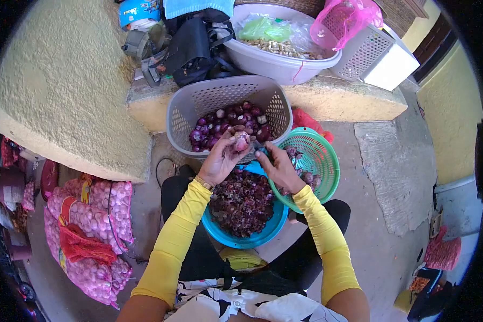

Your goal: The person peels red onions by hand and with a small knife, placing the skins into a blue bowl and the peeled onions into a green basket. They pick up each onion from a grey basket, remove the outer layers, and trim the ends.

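Observation:
My left hand (224, 160) holds a partly peeled red onion (242, 141) over the front rim of the grey basket (178, 115). Inside that basket lie many shiny purple onions (218, 126). Close to the onion's right side is my right hand (280, 167), its fingers pinched around something small and dark that I cannot make out. Under both hands sits a blue basin (274, 232) heaped with dark red onion skins (243, 206). A green basket (335, 170) with unpeeled onions (308, 179) stands at the right, partly hidden by my right hand and forearm.
Pink mesh sacks of bulbs (94, 236) lie on the floor at the left. Behind the grey basket runs a low ledge (338, 99) bearing a large white tub (271, 65), a black bag (190, 51) and a grey perforated crate (364, 56). Red netting (307, 122) lies by the green basket.

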The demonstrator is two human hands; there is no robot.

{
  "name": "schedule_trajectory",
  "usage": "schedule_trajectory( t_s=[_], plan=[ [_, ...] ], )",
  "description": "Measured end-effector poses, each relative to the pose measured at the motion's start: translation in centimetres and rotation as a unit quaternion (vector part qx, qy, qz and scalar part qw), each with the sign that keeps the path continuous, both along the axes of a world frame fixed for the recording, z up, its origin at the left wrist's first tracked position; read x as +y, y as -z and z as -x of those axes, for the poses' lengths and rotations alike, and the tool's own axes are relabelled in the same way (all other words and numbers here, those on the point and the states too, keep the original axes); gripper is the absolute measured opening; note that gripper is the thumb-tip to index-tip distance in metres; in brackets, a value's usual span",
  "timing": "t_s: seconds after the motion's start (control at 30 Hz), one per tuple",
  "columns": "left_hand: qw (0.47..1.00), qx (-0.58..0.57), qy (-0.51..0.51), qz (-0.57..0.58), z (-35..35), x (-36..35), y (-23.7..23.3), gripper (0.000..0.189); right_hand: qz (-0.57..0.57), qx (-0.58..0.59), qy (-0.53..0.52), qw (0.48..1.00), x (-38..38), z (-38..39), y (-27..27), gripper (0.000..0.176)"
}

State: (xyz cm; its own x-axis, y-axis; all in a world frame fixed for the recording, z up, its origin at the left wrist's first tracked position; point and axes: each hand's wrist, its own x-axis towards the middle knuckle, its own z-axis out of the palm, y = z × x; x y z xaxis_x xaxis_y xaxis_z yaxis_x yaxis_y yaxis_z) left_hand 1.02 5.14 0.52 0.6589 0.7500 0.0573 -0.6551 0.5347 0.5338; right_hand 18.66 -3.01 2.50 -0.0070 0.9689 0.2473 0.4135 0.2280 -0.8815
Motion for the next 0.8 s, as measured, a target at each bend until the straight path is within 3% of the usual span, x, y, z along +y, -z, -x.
schedule_trajectory(
  t_s=[0.1, 0.17, 0.27, 0.7, 0.8],
  plan=[
    [0.999, 0.035, 0.008, -0.024, -0.5, -0.5, 0.0, 0.037, 0.039, 0.011, 0.054, 0.998, 0.2, -0.7, -0.1, 0.029],
    [0.999, 0.033, 0.033, -0.018, -0.8, -0.7, 0.0, 0.033, 0.027, -0.088, 0.091, 0.992, 0.1, -0.8, -1.3, 0.038],
    [0.998, 0.044, 0.036, -0.01, -1.0, -1.2, -0.9, 0.033, 0.006, -0.124, 0.109, 0.986, 0.3, -1.1, -1.2, 0.043],
    [0.997, 0.043, 0.056, -0.017, -0.9, -1.0, -0.8, 0.032, 0.012, -0.132, 0.093, 0.987, 0.3, -0.8, -1.5, 0.039],
    [0.997, 0.064, 0.041, -0.026, -0.9, -1.1, -0.7, 0.031, -0.009, -0.153, 0.091, 0.984, 0.4, -0.9, -1.0, 0.029]
  ],
)
